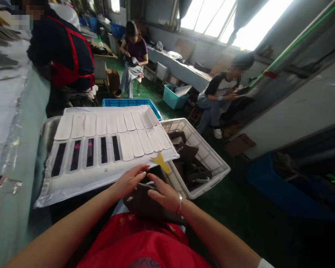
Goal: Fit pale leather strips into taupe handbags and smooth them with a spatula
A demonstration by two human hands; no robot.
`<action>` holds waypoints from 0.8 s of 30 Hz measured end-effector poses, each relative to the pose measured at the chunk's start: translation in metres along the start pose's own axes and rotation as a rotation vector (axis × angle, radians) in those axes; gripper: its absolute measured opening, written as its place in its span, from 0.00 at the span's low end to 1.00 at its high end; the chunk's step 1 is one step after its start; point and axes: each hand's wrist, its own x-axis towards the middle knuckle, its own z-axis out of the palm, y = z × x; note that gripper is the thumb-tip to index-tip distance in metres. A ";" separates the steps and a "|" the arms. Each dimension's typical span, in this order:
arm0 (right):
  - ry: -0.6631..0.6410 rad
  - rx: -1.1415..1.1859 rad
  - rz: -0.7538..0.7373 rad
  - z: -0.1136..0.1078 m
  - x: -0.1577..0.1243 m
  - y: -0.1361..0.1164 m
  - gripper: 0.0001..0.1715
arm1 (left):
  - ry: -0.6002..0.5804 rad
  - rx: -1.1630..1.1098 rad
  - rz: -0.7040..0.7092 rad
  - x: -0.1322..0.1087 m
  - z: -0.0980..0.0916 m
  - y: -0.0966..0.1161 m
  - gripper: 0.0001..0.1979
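Observation:
A dark brown leather piece (141, 204) lies on my lap above my red apron. My left hand (130, 180) rests on its upper left part with fingers stretched out. My right hand (164, 193) lies flat on its right side, fingers extended, a bracelet at the wrist. A yellow scraper (161, 162) sticks up just beyond my fingertips. Beyond it lies a white sheet (80, 182) carrying rows of pale strips (111, 124) and several dark empty slots (89, 152).
A white crate (212, 158) with dark leather pieces stands to my right, a blue crate (153, 106) behind the sheet. A grey workbench (8, 149) runs along my left. One person stands at back left and two others sit further off. The floor is green.

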 end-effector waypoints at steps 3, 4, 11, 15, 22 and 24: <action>0.133 -0.099 0.166 -0.011 -0.032 0.020 0.36 | -0.230 0.414 0.216 0.007 0.023 0.009 0.23; 0.144 -0.168 0.228 -0.008 -0.043 0.027 0.36 | -0.284 0.530 0.258 0.006 0.030 0.008 0.23; 0.242 -0.394 0.301 0.019 -0.069 0.031 0.35 | -0.324 0.749 0.318 -0.001 0.034 0.002 0.23; 0.279 -0.311 0.265 0.010 -0.064 0.029 0.36 | -0.259 0.722 0.320 0.004 0.033 0.004 0.24; 0.385 0.460 0.589 0.008 -0.088 0.072 0.38 | -0.112 0.405 0.086 -0.004 0.021 -0.003 0.24; 0.378 0.494 0.668 0.019 -0.101 0.079 0.44 | -0.080 0.458 0.157 -0.009 0.027 0.002 0.26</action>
